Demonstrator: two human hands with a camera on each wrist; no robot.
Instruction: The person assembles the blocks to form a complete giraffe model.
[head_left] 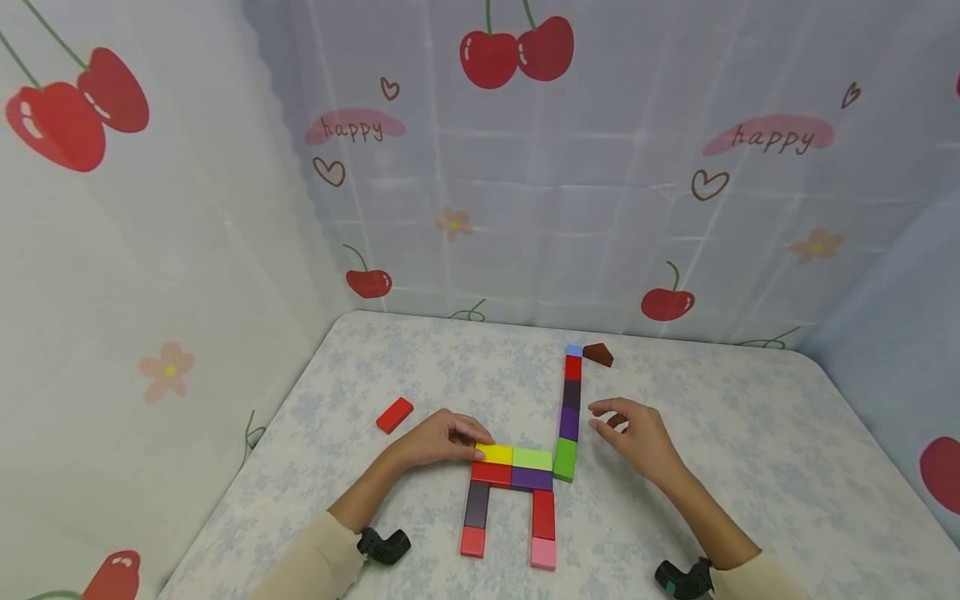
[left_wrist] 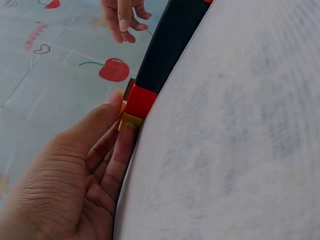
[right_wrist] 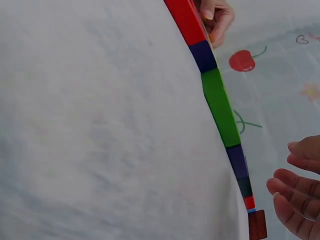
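Observation:
My left hand point(head_left: 442, 437) pinches the left end of a yellow block point(head_left: 495, 453) between thumb and fingers; in the left wrist view a fingertip lies on its yellow face point(left_wrist: 131, 120). A light green block point(head_left: 532, 458) continues that row to the right. Below lie a red block point(head_left: 492, 474) and a purple block point(head_left: 531, 479), with two block legs under them. My right hand point(head_left: 636, 433) hovers with loosely bent fingers, holding nothing, right of a tall column of blocks. A green block point(head_left: 565, 460) forms the column's foot and a small blue block point(head_left: 574, 351) its top.
A brown angular block point(head_left: 598, 355) touches the column's top right. One loose red block point(head_left: 394, 415) lies left of my left hand. The legs end in a light red block point(head_left: 472, 542) and a pink block point(head_left: 543, 553). A printed curtain point(head_left: 525, 250) hangs behind the table.

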